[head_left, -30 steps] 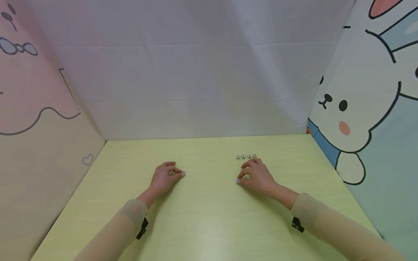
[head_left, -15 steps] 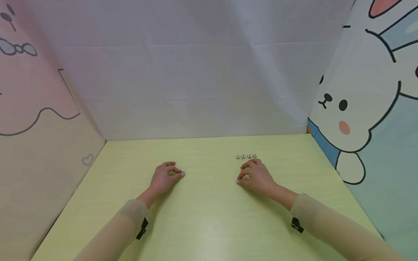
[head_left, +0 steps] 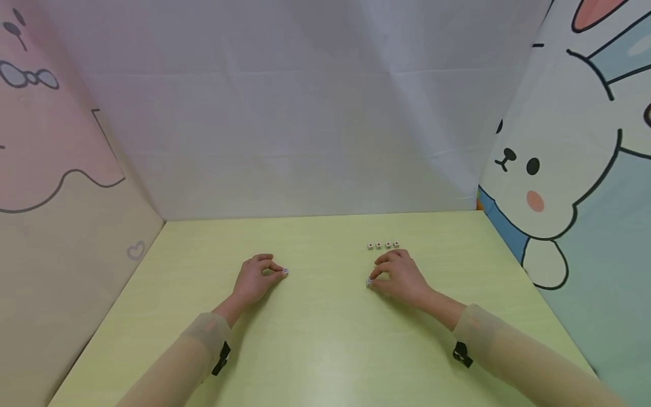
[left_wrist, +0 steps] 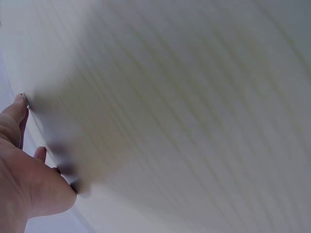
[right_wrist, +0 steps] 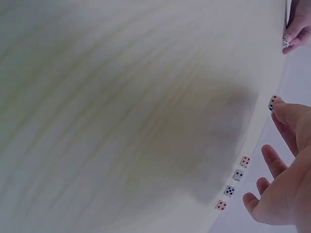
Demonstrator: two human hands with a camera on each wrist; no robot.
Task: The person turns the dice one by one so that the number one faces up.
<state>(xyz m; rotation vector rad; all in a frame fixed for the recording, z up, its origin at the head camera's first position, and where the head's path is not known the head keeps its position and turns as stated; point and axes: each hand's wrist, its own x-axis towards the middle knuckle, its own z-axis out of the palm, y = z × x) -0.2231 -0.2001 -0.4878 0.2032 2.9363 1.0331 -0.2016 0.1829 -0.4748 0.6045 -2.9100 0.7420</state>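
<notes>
A small white die (head_left: 285, 272) is pinched between the thumb and index finger of my left hand (head_left: 256, 278), left of the table's middle. My right hand (head_left: 400, 278) pinches another white die (head_left: 368, 282) by thumb and index finger; in the right wrist view this die (right_wrist: 273, 103) shows red and blue pips. Just beyond the right hand, several more dice (head_left: 378, 246) stand in a short, spaced row, red dots facing up. In the left wrist view the left hand (left_wrist: 29, 179) mostly hides its die at the fingertips.
The pale yellow table (head_left: 315, 339) runs back to a white cloth wall (head_left: 315, 141). Cartoon-printed panels stand at the left (head_left: 66, 254) and right (head_left: 600, 237). A black strap (head_left: 221, 358) shows at the left cuff and another strap (head_left: 462, 354) at the right.
The die in my right hand has turned slightly between the fingers. Both hands stay in nearly the same spots, and the row of dice has not moved.
</notes>
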